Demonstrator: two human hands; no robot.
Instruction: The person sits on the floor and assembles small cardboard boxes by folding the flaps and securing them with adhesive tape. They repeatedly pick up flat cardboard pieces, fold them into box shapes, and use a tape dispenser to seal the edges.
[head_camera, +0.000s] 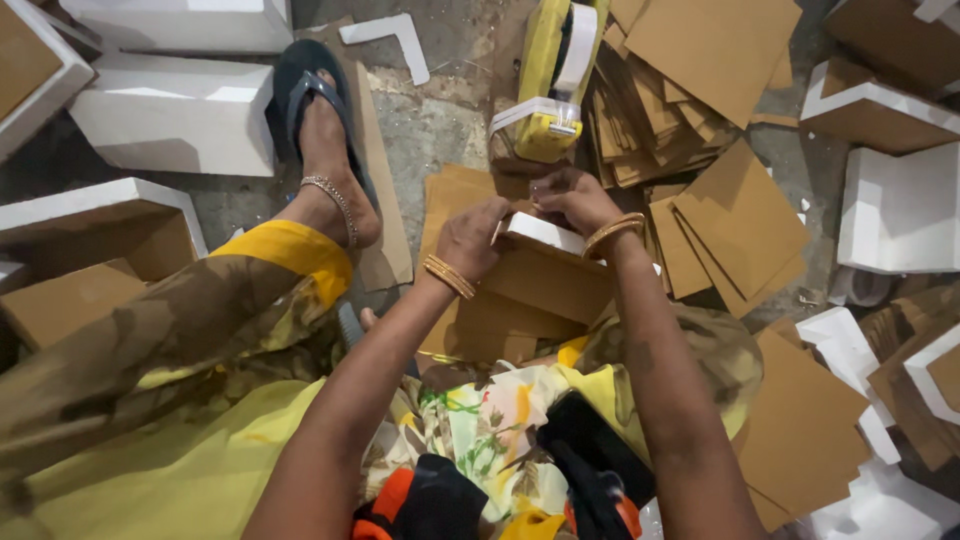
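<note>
Seated on the floor, a person's left hand (470, 238) and right hand (570, 200) pinch a half-formed cardboard box (545, 265) steady over the lap, a yellow tape dispenser (548, 75) (within reach) just ahead.

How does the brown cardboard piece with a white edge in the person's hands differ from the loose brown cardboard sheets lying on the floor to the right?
The brown cardboard piece with a white edge is held up by both hands; the loose brown cardboard sheets lie flat and untouched. The held piece has white trim; the sheets are plain brown. Both are brown cardboard.
</note>
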